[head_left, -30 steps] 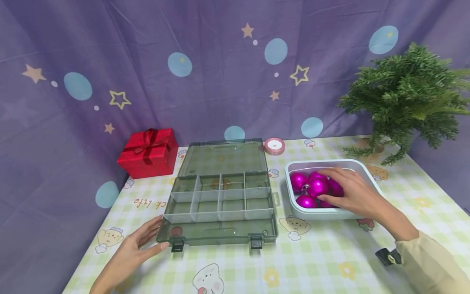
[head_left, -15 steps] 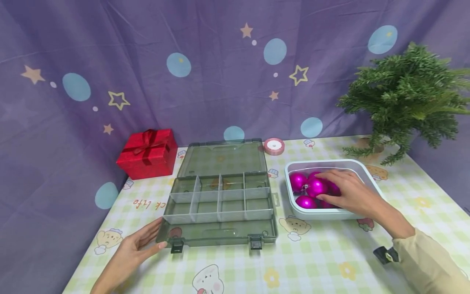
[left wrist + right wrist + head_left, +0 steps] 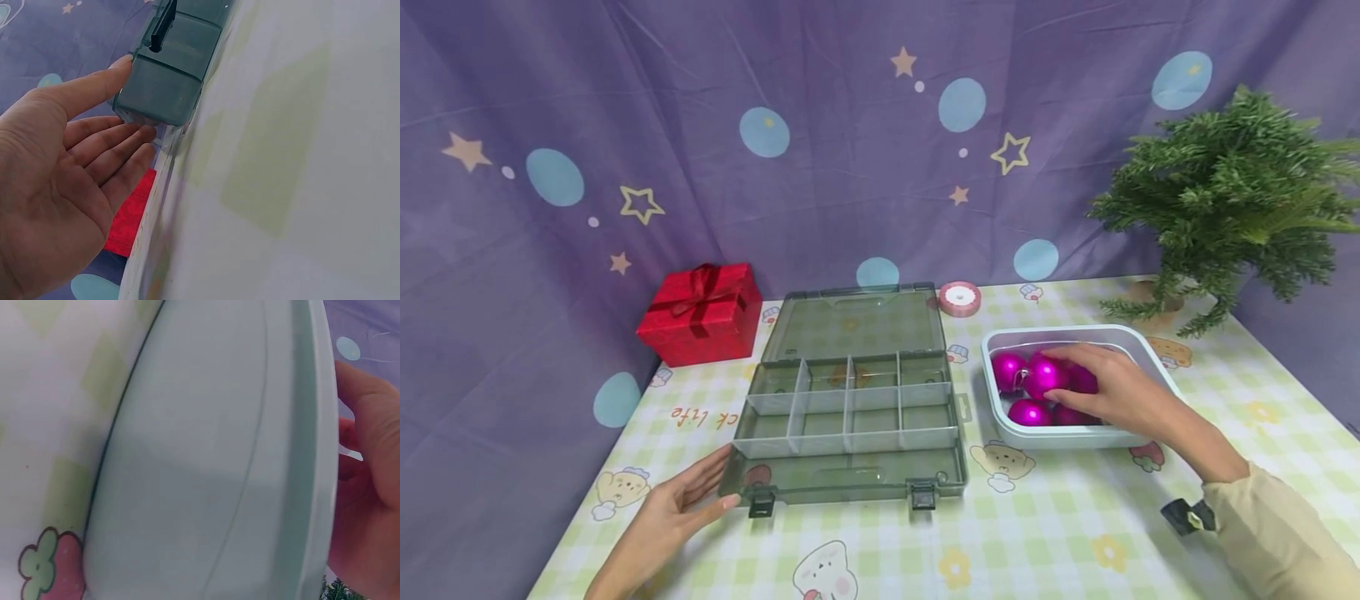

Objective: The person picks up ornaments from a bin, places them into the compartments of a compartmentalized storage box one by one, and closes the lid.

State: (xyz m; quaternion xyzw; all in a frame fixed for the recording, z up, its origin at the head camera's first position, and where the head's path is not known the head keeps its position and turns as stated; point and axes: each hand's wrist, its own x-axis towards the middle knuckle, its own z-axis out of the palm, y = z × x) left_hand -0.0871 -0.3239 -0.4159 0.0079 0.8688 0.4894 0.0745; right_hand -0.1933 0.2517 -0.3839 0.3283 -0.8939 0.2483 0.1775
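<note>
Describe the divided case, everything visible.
The divided case is translucent grey-green, plastic by its look. Its lid is open, swung back away from the person. Paler dividers make two rows of four compartments, with one long compartment along the front. Two dark latches stick out from the front edge, unfastened; a tab juts from the right side. It rests on the checked tablecloth, left of the tub. The left hand touches its near left corner, thumb at the front, fingers at the side.

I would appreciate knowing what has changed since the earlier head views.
The right hand has closed in on a magenta ball, which shifted slightly left; the front ball edged right. The left hand, divided case and tub stayed put.
</note>
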